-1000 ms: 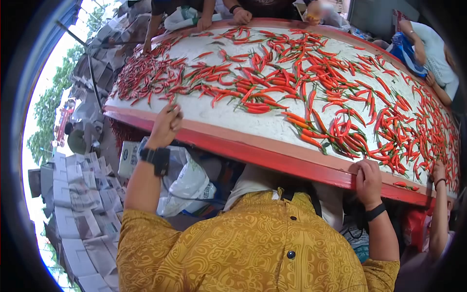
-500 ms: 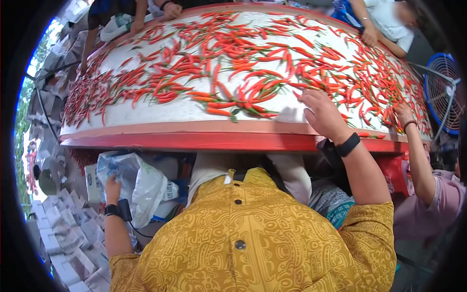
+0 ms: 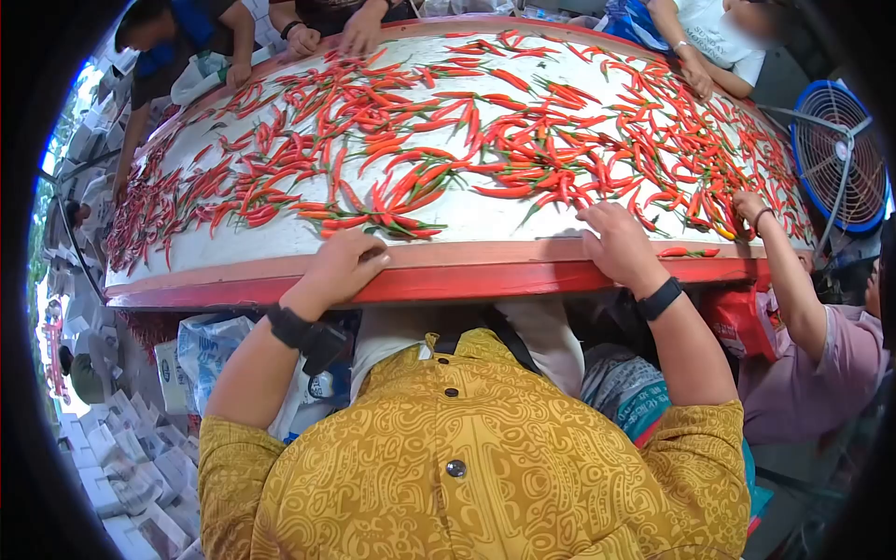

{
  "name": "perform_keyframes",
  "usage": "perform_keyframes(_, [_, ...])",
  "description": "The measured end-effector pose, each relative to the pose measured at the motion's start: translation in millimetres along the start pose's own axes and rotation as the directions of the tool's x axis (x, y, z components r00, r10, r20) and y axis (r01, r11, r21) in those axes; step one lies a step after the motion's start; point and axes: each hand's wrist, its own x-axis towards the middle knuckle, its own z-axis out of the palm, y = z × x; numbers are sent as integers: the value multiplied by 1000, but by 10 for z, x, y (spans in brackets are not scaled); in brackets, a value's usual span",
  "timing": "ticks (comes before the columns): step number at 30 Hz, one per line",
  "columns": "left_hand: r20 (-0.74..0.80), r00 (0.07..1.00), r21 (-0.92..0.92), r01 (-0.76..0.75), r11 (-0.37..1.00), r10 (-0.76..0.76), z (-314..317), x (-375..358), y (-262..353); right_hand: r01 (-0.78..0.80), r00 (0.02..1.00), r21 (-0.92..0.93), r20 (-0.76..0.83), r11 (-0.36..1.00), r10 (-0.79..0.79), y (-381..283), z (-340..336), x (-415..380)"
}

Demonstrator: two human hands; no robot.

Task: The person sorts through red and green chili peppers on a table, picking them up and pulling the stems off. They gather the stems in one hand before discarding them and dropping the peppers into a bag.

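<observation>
While both forearms reach over the near side, the left hand (image 3: pixel 341 263) sits low at the pale rim (image 3: pixel 485 253), fingers bent inward; whether anything lies within them is not clear from this angle. Right hand (image 3: pixel 618 238) fairly wide, thumb set apart from the fingers, fingertips just beside the nearest red chillies (image 3: pixel 551 173). Broad gap between the two hands. Dark band on each wrist, the left one carrying a bulky dark piece (image 3: pixel 322 347).

Near edge: pale rim above a red side wall (image 3: pixel 467 284), curving away at both ends. A bare white strip of the tabletop (image 3: pixel 481 220) runs behind the rim between the hands, and another lies left of the left hand. Tighter to the right, where chillies run close to the rim and a couple lie on it.

Chillies spread loosely across the whole tabletop: slender, glossy, mostly bright red with green stems, a few orange. Toward the left end they look smaller, darker, closely packed.

Further out: a co-worker's hand (image 3: pixel 749 207) touches chillies at the right; another person's hand (image 3: pixel 362 35), blurred, is over the far edge. Blue-rimmed fan (image 3: pixel 843 154) stands beyond the right end. Plastic bag (image 3: pixel 213 350) below, left.
</observation>
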Motion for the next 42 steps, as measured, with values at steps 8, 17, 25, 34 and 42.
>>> perform_keyframes(8, [-183, 952, -75, 237, 969, -247, 96, 293, -152, -11, 998, 170, -66, 985, 23, 468, 95, -413])
perform_keyframes(17, [-174, 956, 215, 270, 939, -235, 171, 368, -187, 13, 986, 106, -168, 994, 5, 875, 70, -607])
perform_keyframes(25, [-240, 939, 308, 314, 898, -246, 243, 517, -150, 1, 985, 105, -170, 994, 17, 1215, -100, -775])
perform_keyframes(34, [-473, 582, -798, 36, 602, -661, -222, 556, -147, 40, 985, 109, -172, 993, -21, 1656, -278, -951])
perform_keyframes(42, [-484, 523, -848, -83, 523, -702, -319, 396, 46, 37, 984, 113, -175, 993, -17, 2060, -401, -1123])
